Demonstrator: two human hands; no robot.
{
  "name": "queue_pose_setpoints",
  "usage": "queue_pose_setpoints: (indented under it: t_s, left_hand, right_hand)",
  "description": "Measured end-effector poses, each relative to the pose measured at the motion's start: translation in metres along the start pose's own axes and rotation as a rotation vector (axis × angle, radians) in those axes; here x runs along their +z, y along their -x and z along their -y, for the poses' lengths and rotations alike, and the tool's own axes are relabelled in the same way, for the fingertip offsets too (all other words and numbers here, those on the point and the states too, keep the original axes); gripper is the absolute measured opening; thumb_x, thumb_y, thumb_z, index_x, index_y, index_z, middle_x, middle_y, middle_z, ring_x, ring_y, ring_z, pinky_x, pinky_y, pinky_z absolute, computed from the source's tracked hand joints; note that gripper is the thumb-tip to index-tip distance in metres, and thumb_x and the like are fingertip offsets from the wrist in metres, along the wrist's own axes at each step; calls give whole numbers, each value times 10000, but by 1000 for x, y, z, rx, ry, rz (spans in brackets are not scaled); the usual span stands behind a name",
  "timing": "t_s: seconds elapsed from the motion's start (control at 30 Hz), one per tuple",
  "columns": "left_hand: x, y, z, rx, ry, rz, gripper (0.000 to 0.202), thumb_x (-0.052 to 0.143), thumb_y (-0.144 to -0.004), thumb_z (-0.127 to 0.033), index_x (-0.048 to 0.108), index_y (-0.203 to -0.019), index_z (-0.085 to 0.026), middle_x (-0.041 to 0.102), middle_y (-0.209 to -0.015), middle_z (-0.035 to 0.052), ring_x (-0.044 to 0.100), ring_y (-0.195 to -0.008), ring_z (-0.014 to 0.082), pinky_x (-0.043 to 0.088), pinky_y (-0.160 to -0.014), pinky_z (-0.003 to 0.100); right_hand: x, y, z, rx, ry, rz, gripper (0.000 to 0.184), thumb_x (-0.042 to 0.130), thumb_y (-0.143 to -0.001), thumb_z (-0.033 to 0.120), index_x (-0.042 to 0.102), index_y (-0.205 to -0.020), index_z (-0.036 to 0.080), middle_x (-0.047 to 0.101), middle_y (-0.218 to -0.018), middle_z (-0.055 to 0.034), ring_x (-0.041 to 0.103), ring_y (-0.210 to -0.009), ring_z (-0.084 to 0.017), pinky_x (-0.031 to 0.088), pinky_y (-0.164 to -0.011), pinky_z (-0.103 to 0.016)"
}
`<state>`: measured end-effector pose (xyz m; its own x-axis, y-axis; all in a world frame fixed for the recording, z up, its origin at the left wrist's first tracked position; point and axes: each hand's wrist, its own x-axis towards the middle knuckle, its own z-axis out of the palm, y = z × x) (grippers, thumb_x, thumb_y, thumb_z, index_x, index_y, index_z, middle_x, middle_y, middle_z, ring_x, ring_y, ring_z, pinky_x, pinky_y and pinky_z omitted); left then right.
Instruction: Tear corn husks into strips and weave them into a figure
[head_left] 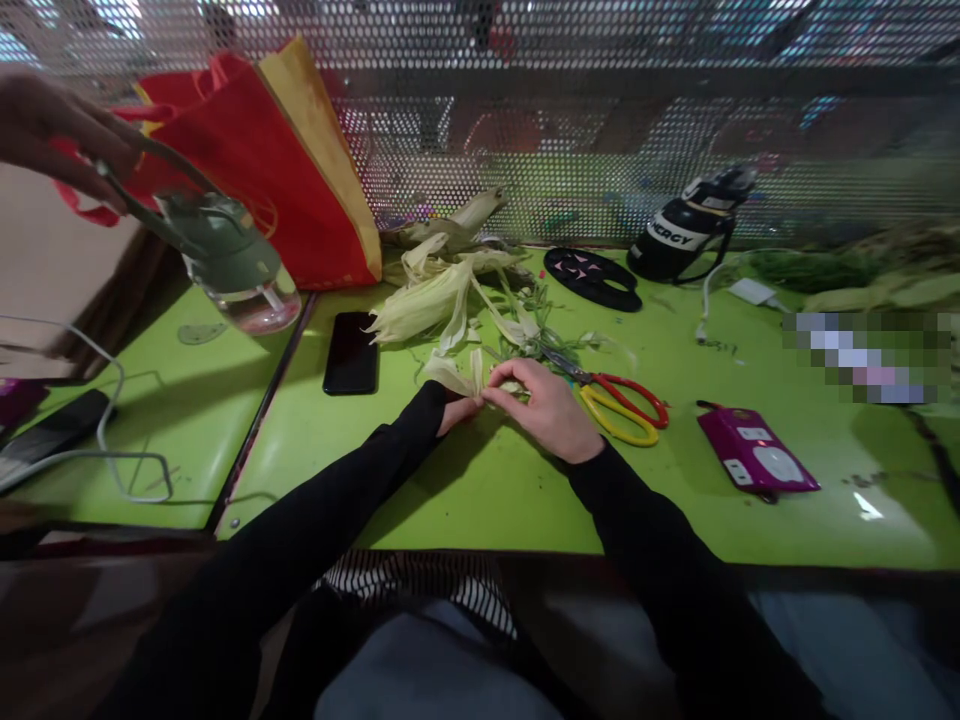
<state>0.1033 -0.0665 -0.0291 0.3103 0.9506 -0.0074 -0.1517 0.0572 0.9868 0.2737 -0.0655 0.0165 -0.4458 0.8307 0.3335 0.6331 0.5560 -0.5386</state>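
Note:
Both my hands meet at the middle of the green table (487,490), working a pale corn husk strip (459,374). My left hand (456,412), mostly covered by a black sleeve, pinches the strip's near end. My right hand (546,408) has its fingers pressed together on the same strip. A pile of corn husks (442,290) lies just beyond. Red and yellow scissors (622,405) rest right of my right hand.
A black phone (351,352) lies left of the husks. A red and yellow bag (281,150) stands at the back left. Another person's hand (52,130) holds a green-lidded bottle (232,265) by its strap. A magenta device (754,452), black disc (592,277) and dark bottle (686,235) sit right.

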Motion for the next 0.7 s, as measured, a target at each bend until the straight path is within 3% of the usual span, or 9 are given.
queue_pose_setpoints:
  t_s: [0.23, 0.4, 0.7]
  left_hand:
    - [-2, -7, 12, -27, -56, -11, 261, 722, -703, -384, 569, -622, -188, 520, -533, 10, 446, -511, 122, 341, -485, 275]
    - [0, -8, 21, -11, -11, -7, 193, 686, -750, -327, 581, -688, -178, 525, -569, 13, 458, -516, 124, 361, -505, 288]
    - [6, -7, 16, -47, 73, 26, 314, 752, -665, -449, 565, -647, -197, 488, -544, 0, 436, -489, 125, 385, -485, 301]
  right_hand:
    - [-1, 0, -1, 7, -6, -14, 145, 605, -908, 289, 559, -799, 204, 658, -824, -38, 611, -781, -193, 464, -681, -332]
    - [-2, 1, -1, 5, -12, -33, 138, 624, -894, 273, 563, -796, 199, 660, -826, -40, 609, -783, -193, 461, -696, -339]
    - [-4, 1, -1, 5, -35, -15, 140, 620, -894, 272, 569, -789, 194, 652, -818, -41, 599, -762, -185, 473, -685, -337]
